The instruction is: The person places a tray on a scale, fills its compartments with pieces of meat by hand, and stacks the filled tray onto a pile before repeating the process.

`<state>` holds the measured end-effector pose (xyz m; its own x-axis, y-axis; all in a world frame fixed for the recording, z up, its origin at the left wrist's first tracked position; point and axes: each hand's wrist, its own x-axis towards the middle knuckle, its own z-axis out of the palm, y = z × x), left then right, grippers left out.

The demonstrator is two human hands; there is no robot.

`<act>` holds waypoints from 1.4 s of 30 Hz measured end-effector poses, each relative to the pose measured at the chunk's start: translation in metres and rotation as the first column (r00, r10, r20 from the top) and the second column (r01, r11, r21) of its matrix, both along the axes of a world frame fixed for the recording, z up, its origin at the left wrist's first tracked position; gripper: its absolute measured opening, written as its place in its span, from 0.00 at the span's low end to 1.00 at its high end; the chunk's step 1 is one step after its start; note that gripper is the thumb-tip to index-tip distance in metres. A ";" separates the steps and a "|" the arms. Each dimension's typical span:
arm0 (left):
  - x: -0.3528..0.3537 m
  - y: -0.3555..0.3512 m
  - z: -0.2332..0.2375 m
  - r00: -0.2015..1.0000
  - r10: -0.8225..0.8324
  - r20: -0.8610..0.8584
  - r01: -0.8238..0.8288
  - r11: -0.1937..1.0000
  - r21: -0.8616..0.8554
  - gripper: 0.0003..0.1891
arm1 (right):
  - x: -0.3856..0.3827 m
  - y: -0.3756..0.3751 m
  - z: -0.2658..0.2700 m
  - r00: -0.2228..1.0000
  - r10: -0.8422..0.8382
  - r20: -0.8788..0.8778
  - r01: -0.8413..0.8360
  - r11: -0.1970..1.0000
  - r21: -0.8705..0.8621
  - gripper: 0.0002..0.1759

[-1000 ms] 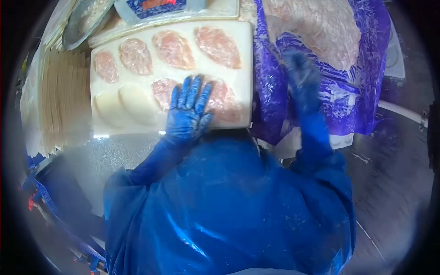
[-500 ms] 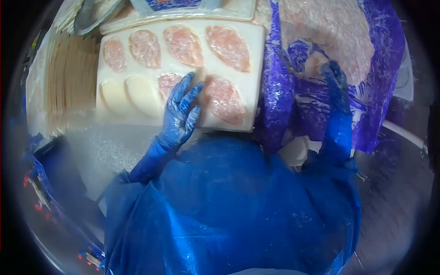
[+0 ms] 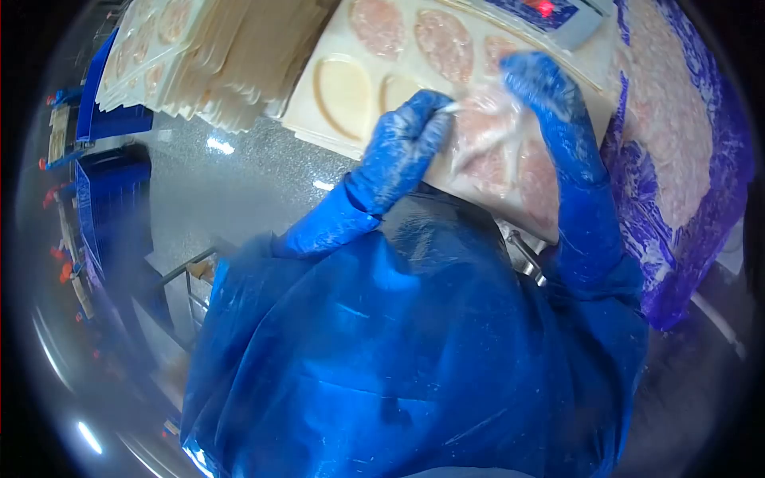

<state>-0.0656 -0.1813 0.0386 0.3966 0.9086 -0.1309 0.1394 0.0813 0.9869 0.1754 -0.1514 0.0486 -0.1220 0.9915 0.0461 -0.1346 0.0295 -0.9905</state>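
Observation:
A white moulded tray (image 3: pixel 305 113) with oval hollows lies tilted in front of me. Several hollows hold flat portions of pale pink minced meat (image 3: pixel 444 46), while an oval hollow (image 3: pixel 343 92) at the left is bare. My left hand (image 3: pixel 402 143), gloved in blue, is closed at the tray's near edge on a thin clear plastic sheet (image 3: pixel 486 119). Over the tray's far side, my right hand (image 3: pixel 546 86) is closed too, its fingers bent down at the sheet. Between both hands the sheet is wrinkled and hazy, partly veiling the meat under it.
Tall stacked trays (image 3: pixel 247 60) stand at the upper left. A large mass of minced meat (image 3: pixel 669 119) rests on purple plastic (image 3: pixel 701 263) at the right. At the top is a device with a red light (image 3: pixel 545 8). Blue crates (image 3: pixel 115 199) stand at the far left.
My view has turned, shifting the tray right and tilting it. My right hand has left the meat mass for the tray. My left hand has closed, and a clear sheet now spans both hands.

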 end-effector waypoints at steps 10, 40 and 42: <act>-0.071 0.053 -0.048 0.624 0.164 -0.764 0.617 0.495 0.611 0.20 | -0.112 -0.061 -0.065 0.339 -0.238 0.910 -0.377 0.852 0.363 0.20; 0.028 -0.002 -0.053 0.635 0.027 -0.772 0.557 0.677 0.481 0.38 | 0.123 -0.132 -0.101 0.727 -0.179 0.663 -0.118 0.919 0.377 0.09; 0.032 0.004 -0.047 0.596 0.097 -0.797 0.563 0.657 0.501 0.38 | 0.173 -0.130 -0.066 0.628 -0.426 0.651 0.168 0.892 0.420 0.11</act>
